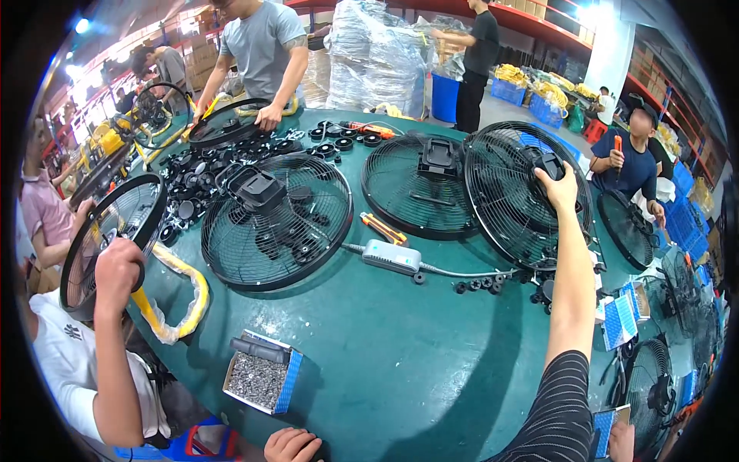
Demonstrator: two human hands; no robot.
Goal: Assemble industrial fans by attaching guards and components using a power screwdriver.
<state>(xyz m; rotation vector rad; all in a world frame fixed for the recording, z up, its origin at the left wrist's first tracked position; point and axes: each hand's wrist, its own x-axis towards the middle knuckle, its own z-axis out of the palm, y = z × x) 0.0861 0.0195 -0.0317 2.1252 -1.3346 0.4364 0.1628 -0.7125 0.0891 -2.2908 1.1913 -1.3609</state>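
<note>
My right hand (559,189) reaches far across the green table (400,362) and grips the black motor block (548,163) at the middle of a black wire fan guard (514,196), which stands tilted up on its edge. My left hand (291,445) rests near the table's front edge with its fingers curled and nothing seen in it. A little beyond it stands a small blue-sided box of silver screws (260,379) with a black tool lying on top.
Two more fan guards (275,219) (419,185) lie flat mid-table, with a grey power unit and cable (392,256), an orange-handled screwdriver (383,228) and loose black knobs (477,286). A person at the left holds another guard (112,239); other people work around the table.
</note>
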